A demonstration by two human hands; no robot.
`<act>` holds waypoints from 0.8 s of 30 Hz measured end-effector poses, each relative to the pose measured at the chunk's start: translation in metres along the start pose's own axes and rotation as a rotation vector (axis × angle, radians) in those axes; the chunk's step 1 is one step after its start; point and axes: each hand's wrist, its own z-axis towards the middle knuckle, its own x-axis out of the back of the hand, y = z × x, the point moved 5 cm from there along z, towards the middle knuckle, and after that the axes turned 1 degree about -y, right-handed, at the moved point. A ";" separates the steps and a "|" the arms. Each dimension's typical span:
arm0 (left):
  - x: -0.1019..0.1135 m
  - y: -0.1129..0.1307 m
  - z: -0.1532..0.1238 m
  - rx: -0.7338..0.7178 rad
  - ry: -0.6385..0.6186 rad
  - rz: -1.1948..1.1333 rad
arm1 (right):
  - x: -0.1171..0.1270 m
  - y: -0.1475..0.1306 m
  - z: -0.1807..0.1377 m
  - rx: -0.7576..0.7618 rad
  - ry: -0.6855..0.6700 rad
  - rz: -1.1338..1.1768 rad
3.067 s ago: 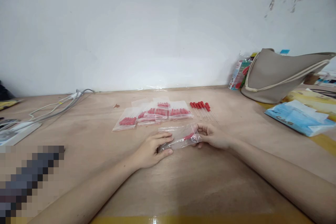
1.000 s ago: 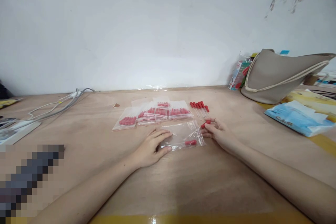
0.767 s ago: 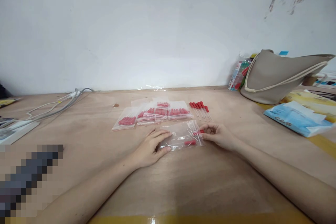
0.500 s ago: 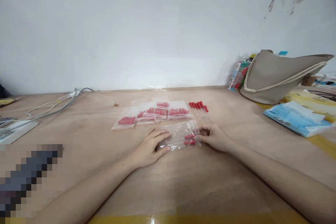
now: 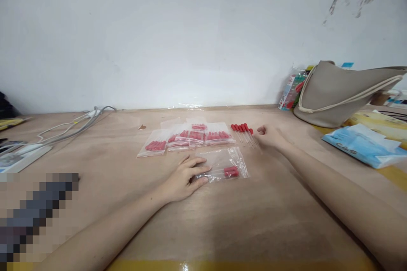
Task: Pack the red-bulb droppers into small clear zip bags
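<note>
A clear zip bag (image 5: 219, 159) lies flat on the table with droppers inside, their red bulbs (image 5: 231, 171) toward its right end. My left hand (image 5: 186, 180) rests on the bag's left end, fingers and thumb spread apart. Beyond the bag, to the right, several loose glass droppers with red bulbs (image 5: 240, 128) lie in a row. My right hand (image 5: 269, 136) is at the right end of this row, its fingertips pinched at the rightmost dropper (image 5: 251, 131), partly covering it. Behind the bag, several filled bags (image 5: 190, 137) of red-bulbed droppers overlap in a group.
A grey bag (image 5: 340, 93) with cord handles stands at the back right beside a plastic bottle (image 5: 291, 89). Nearer lies a blue tissue pack (image 5: 359, 146). Cables (image 5: 85, 125) and a white power strip (image 5: 28, 156) lie at left. A wall closes off the back.
My right hand has left the right edge of the zip bag and moved away from me to the loose droppers. My left hand stays on the bag. The bulbs inside now lie closer together.
</note>
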 end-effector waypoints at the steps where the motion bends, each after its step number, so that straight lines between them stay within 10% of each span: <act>1: 0.000 0.000 0.000 -0.002 0.003 0.003 | -0.002 0.001 0.006 -0.037 -0.013 -0.023; 24: 0.000 0.000 0.001 0.005 -0.002 -0.007 | -0.011 0.001 -0.002 -0.285 -0.302 0.791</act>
